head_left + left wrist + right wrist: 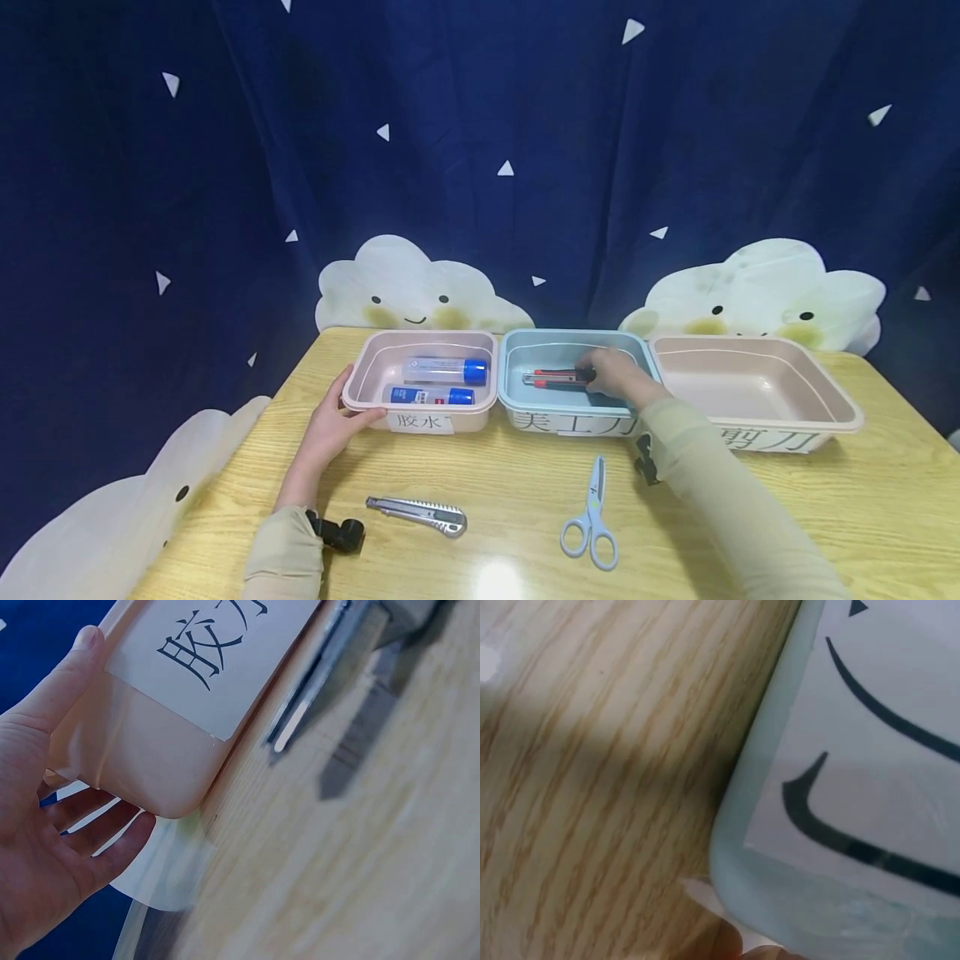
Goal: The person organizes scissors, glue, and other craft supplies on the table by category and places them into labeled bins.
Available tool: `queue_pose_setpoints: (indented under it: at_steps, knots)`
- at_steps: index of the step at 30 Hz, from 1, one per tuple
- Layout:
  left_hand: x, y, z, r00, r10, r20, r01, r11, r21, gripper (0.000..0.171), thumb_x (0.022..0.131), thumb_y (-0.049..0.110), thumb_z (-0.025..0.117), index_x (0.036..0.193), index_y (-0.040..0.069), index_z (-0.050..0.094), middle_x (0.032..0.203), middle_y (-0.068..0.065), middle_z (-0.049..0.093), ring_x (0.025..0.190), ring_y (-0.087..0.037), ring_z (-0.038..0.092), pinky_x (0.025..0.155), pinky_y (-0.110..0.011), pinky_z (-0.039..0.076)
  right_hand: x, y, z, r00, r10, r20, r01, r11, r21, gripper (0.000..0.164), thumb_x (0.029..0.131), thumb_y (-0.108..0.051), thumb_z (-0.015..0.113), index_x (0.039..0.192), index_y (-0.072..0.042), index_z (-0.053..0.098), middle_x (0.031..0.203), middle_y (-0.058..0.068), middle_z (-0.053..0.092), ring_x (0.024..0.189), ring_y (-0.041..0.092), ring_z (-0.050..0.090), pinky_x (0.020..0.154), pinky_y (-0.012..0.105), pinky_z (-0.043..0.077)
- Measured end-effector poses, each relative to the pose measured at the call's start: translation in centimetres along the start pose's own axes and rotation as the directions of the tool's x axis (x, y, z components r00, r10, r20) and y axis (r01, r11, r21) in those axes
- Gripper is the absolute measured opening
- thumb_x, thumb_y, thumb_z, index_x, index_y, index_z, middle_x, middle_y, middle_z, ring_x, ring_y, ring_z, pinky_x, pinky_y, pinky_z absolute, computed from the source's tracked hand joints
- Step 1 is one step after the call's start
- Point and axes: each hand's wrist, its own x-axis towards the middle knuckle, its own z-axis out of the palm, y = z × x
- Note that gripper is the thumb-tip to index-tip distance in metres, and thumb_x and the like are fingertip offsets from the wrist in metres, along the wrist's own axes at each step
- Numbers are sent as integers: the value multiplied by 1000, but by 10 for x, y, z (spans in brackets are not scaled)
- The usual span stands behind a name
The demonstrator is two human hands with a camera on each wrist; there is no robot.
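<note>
At the left, my left hand [333,423] grips the near left corner of a pink bin [362,367], thumb along the front rim and fingers by the side wall. The left wrist view shows this hand [52,825] around the bin's corner [161,784]. Two blue-capped glue bottles lie inside: a clear one [438,370] and a blue-labelled one [420,395]. My right hand [617,375] reaches into the blue bin [513,358] and pinches the dark end of a red-and-black utility knife [558,377]. Its fingertips are partly hidden.
A second pink bin [731,379] stands at the right. On the wooden table [510,492] lie a grey utility knife [420,514] and blue scissors [592,517]. Paper labels face front on the bins. A dark blue curtain [465,200] hangs behind.
</note>
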Motion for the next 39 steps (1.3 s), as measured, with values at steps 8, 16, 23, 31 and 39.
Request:
queue_pose_setpoints:
  at_steps: [8, 16, 23, 31, 39]
  knots:
    - [0, 1, 0, 1000, -8, 5, 8, 1000, -7, 101, 69, 38, 77, 147, 20, 15, 144, -14, 32, 124, -32, 36, 101, -49, 29, 0, -1, -4, 999, 31, -13, -30, 999, 28, 37, 73, -4, 69, 110, -1, 64, 111, 17, 63, 108, 35, 54, 94, 46, 40]
    - [0, -1, 0, 1000, -6, 6, 6, 1000, -2, 101, 69, 39, 77, 147, 19, 15, 143, -15, 32, 124, -34, 36, 101, -50, 29, -8, -12, -10, 996, 19, -82, -11, 995, 96, 29, 82, -12, 62, 109, -1, 65, 108, 16, 64, 99, 33, 60, 86, 45, 46]
    - [-1, 0, -1, 1000, -7, 9, 7, 1000, -2, 101, 69, 39, 77, 147, 19, 15, 144, -14, 32, 125, -33, 36, 101, -51, 29, -22, -37, -19, 976, 36, -217, 13, 976, 218, 26, 84, -16, 61, 105, -1, 65, 100, 15, 67, 85, 27, 65, 74, 41, 51]
    - [-1, 1, -3, 1000, -4, 8, 4, 1000, 4, 101, 70, 38, 77, 147, 19, 14, 144, -14, 31, 125, -33, 36, 101, -51, 28, -43, -70, -19, 932, 33, -360, 78, 954, 289, 21, 81, -15, 66, 99, -3, 68, 91, 11, 69, 74, 20, 64, 67, 36, 50]
    - [0, 1, -1, 1000, 5, 13, -5, 1000, -8, 101, 70, 38, 77, 147, 19, 14, 143, -15, 33, 124, -34, 36, 101, -51, 29, -65, -102, -16, 892, 69, -446, 112, 923, 367, 14, 80, -13, 68, 93, -7, 69, 89, 6, 69, 73, 17, 63, 66, 33, 50]
